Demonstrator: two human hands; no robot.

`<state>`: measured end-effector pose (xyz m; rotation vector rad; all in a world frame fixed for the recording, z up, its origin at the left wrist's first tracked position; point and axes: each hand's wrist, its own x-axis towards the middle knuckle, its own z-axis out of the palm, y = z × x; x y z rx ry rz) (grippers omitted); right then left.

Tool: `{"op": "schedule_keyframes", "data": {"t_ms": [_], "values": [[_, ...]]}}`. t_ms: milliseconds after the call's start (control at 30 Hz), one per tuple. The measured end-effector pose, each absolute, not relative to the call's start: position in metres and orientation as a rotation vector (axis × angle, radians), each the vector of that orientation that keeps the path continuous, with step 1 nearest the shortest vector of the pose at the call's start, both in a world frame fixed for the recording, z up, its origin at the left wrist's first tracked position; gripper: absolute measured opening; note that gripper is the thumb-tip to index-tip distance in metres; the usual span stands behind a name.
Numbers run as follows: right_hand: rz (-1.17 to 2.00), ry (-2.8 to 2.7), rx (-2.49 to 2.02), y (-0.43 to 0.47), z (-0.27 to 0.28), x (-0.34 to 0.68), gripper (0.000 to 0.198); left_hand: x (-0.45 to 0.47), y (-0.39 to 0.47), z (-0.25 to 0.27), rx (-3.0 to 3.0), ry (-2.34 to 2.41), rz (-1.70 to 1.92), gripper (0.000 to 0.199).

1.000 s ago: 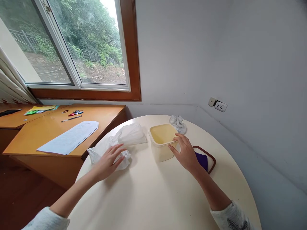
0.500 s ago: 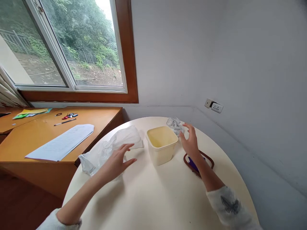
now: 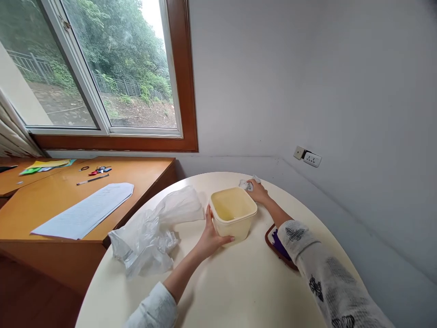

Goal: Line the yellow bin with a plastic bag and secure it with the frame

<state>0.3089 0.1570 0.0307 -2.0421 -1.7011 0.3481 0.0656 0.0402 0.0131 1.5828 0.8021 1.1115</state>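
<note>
A pale yellow square plastic container (image 3: pixel 235 221) with no lid on it stands upright on the round table. My left hand (image 3: pixel 210 239) grips its near left corner, thumb along the front and fingers on the left side. Behind the container's right side, my right hand (image 3: pixel 258 191) is closed over a crumpled grey-white plastic bag (image 3: pixel 245 185), which it partly hides. A brown-rimmed lid-like frame with something purple (image 3: pixel 280 248) lies under my right forearm, partly covered by the sleeve. Left of the container spreads a rumpled clear plastic bag (image 3: pixel 150 237).
The round cream table (image 3: pixel 235 287) stands beside a wooden desk (image 3: pixel 150 171). On the desk lie paper sheets (image 3: pixel 88 209), a pen (image 3: pixel 93 179), keys (image 3: pixel 100 170) and coloured papers (image 3: pixel 48 165). A wall socket (image 3: pixel 312 159) is at the right, a window (image 3: pixel 136 68) at the left.
My left hand has moved right and taken hold of the container. My right hand has reached farther back and closed on the crumpled grey-white bag.
</note>
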Motion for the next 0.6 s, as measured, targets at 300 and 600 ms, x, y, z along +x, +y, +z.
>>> {"op": "schedule_keyframes", "data": {"t_ms": [300, 600], "values": [[0.285, -1.679, -2.052, 0.154, 0.028, 0.312, 0.034, 0.052, 0.032, 0.018, 1.590, 0.865, 1.107, 0.111], [0.285, -1.689, -2.050, 0.153, 0.027, 0.309, 0.031, 0.034, 0.003, 0.037, 1.697, 0.926, 1.111, 0.104]]}}
